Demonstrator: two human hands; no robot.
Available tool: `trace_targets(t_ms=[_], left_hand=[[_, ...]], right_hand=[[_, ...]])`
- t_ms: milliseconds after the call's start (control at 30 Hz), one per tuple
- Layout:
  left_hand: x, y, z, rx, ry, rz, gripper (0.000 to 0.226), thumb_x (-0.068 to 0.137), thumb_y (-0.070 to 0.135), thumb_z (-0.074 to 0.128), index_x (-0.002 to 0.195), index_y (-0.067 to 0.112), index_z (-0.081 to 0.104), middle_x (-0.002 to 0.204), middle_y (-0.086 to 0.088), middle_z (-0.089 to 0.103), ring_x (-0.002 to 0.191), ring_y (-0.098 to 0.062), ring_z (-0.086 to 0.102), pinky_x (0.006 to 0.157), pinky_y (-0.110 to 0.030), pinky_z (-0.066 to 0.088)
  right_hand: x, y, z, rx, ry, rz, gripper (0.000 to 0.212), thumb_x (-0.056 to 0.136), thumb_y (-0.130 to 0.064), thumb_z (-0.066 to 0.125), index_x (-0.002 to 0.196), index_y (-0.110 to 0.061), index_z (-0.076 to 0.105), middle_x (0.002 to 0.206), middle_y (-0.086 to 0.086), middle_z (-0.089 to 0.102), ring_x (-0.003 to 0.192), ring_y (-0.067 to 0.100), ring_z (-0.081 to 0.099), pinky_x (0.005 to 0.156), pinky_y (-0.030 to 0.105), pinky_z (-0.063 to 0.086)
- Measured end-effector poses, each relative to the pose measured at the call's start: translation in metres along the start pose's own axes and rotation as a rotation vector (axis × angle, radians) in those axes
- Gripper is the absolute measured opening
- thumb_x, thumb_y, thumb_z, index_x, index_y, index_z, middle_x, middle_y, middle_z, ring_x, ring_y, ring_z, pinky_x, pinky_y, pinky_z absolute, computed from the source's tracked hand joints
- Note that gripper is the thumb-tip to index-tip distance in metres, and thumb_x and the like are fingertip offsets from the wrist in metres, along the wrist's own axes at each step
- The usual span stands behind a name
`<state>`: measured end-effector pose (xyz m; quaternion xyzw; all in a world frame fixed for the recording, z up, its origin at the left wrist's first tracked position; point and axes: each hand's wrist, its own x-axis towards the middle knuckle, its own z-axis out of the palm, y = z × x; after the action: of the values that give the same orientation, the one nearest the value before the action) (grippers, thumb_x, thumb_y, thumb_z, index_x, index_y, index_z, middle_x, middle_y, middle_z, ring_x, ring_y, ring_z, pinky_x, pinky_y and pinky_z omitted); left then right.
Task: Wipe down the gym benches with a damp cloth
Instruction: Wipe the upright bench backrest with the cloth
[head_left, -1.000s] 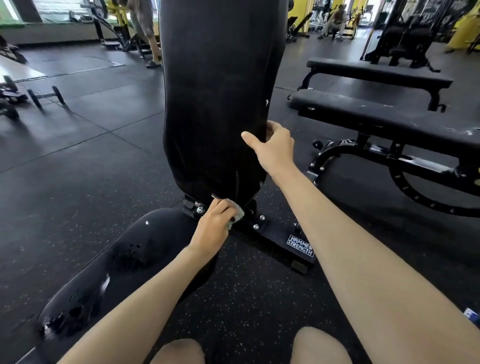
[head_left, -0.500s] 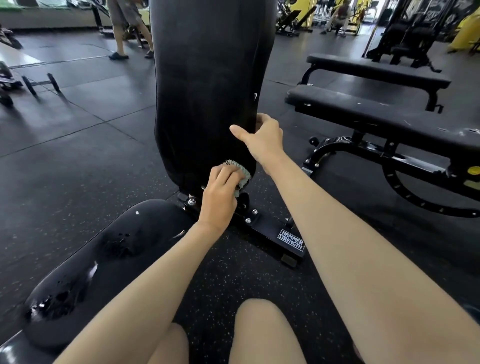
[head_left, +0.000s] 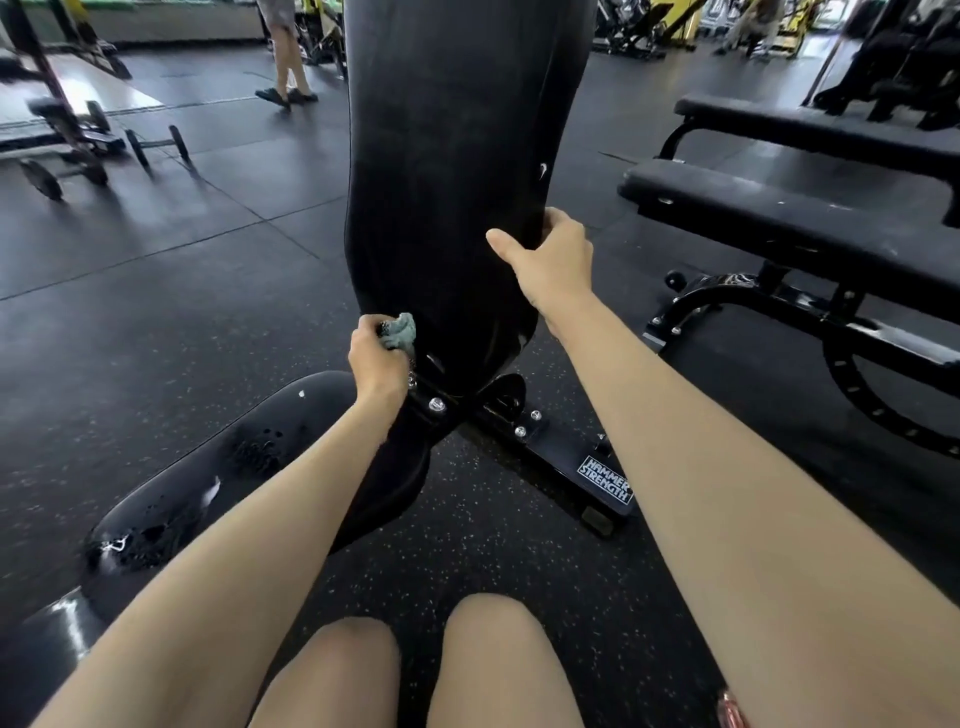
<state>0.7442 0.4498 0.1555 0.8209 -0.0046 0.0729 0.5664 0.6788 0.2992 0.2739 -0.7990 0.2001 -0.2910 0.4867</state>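
At centre frame my right hand (head_left: 553, 260) grips the right edge of the upright backrest pad (head_left: 457, 156), thumb out front, I judge to steady it against the rubbing. Just below and left, my left hand (head_left: 376, 358) holds the bunched cloth (head_left: 401, 331) against the pad's lower left edge, above the wet-streaked seat pad (head_left: 249, 457).

1. The light is even, moderately bright indoor light. It is strongest at the top left, where the floor (head_left: 156, 249) shows pale reflections.
2. The back pad (head_left: 452, 156) has a dull sheen, and the seat (head_left: 234, 467) carries small white glints.
3. Shadows are soft and faint.
4. The centre is sharp, and the label (head_left: 605, 479) reads clearly.
5. The far person (head_left: 283, 52) and the dumbbells (head_left: 57, 176) are smeared.
6. Wide-angle distortion curves the bench (head_left: 779, 223) at the right edge and stretches the lower corners.
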Motion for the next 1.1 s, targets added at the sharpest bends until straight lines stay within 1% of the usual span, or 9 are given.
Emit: trace_targets(t_ms=[67, 233, 433, 533, 667, 767, 867, 967, 1100], left_hand=[[-0.005, 0.002, 0.012, -0.038, 0.003, -0.078, 0.033, 0.081, -0.011, 0.039, 0.097, 0.016, 0.050, 0.105, -0.007, 0.057, 0.091, -0.020, 0.053, 0.076, -0.030, 0.045], [-0.046, 0.001, 0.026, -0.086, -0.005, -0.077, 0.039, 0.079, -0.018, 0.038, 0.089, 0.017, 0.053, 0.096, -0.003, 0.057, 0.085, -0.016, 0.052, 0.066, -0.023, 0.041], [-0.083, 0.005, 0.023, -0.062, -0.224, 0.034, 0.043, 0.077, -0.021, 0.042, 0.096, 0.014, 0.058, 0.084, 0.011, 0.051, 0.073, -0.004, 0.049, 0.057, -0.006, 0.040], [-0.080, 0.002, 0.018, -0.076, -0.323, 0.046, 0.043, 0.077, -0.020, 0.045, 0.094, 0.016, 0.061, 0.083, 0.008, 0.056, 0.068, -0.005, 0.050, 0.049, -0.008, 0.039], [-0.062, 0.000, 0.012, -0.074, -0.114, 0.032, 0.039, 0.077, -0.017, 0.046, 0.096, 0.015, 0.057, 0.093, 0.001, 0.057, 0.083, -0.013, 0.052, 0.063, -0.018, 0.043], [-0.057, -0.005, 0.021, -0.019, -0.123, 0.157, 0.036, 0.079, -0.016, 0.050, 0.101, 0.012, 0.057, 0.101, 0.000, 0.052, 0.094, -0.014, 0.048, 0.075, -0.018, 0.036], [-0.051, -0.010, 0.026, -0.005, -0.084, 0.193, 0.037, 0.076, -0.018, 0.048, 0.100, 0.007, 0.060, 0.097, 0.000, 0.051, 0.092, -0.015, 0.047, 0.073, -0.017, 0.035], [-0.035, -0.013, 0.022, 0.027, -0.092, 0.204, 0.036, 0.075, -0.018, 0.046, 0.098, 0.007, 0.060, 0.097, -0.002, 0.051, 0.087, -0.013, 0.046, 0.073, -0.023, 0.040], [-0.019, -0.018, 0.019, 0.057, -0.082, 0.200, 0.035, 0.075, -0.017, 0.046, 0.094, 0.008, 0.059, 0.097, 0.000, 0.050, 0.086, -0.012, 0.046, 0.070, -0.018, 0.034]], right_hand=[[-0.001, 0.000, 0.000, 0.005, -0.003, 0.001, 0.037, 0.082, -0.034, 0.074, 0.112, -0.016, 0.063, 0.103, -0.005, 0.067, 0.100, 0.015, 0.062, 0.088, 0.035, 0.053], [-0.005, -0.002, 0.002, 0.004, 0.052, -0.009, 0.034, 0.083, -0.034, 0.073, 0.111, -0.017, 0.063, 0.100, -0.007, 0.067, 0.089, 0.008, 0.059, 0.082, 0.026, 0.051], [-0.009, -0.002, 0.003, 0.005, 0.086, -0.004, 0.031, 0.083, -0.035, 0.073, 0.108, -0.019, 0.065, 0.095, -0.009, 0.067, 0.089, 0.009, 0.062, 0.079, 0.025, 0.051], [-0.008, -0.003, 0.002, -0.010, 0.085, -0.011, 0.033, 0.083, -0.035, 0.073, 0.110, -0.019, 0.065, 0.096, -0.010, 0.066, 0.092, 0.009, 0.061, 0.080, 0.025, 0.049], [-0.008, -0.001, 0.004, -0.026, 0.097, -0.009, 0.035, 0.083, -0.037, 0.073, 0.112, -0.019, 0.064, 0.099, -0.010, 0.067, 0.097, 0.011, 0.061, 0.084, 0.028, 0.051], [-0.012, 0.004, 0.009, 0.018, 0.120, -0.038, 0.038, 0.084, -0.034, 0.070, 0.118, -0.020, 0.060, 0.104, -0.013, 0.064, 0.104, 0.010, 0.059, 0.091, 0.029, 0.049], [-0.028, 0.029, 0.018, 0.068, 0.089, -0.043, 0.066, 0.084, -0.031, 0.071, 0.142, -0.017, 0.040, 0.135, -0.005, 0.052, 0.130, 0.015, 0.044, 0.109, 0.034, 0.036], [-0.049, 0.062, 0.025, 0.074, 0.026, 0.093, 0.095, 0.080, -0.042, 0.074, 0.153, -0.017, 0.018, 0.155, 0.002, 0.032, 0.144, 0.021, 0.024, 0.118, 0.050, 0.019], [-0.047, 0.068, 0.020, -0.063, 0.069, 0.051, 0.083, 0.075, -0.046, 0.076, 0.144, -0.017, 0.039, 0.137, -0.009, 0.051, 0.135, 0.018, 0.041, 0.116, 0.056, 0.020]])
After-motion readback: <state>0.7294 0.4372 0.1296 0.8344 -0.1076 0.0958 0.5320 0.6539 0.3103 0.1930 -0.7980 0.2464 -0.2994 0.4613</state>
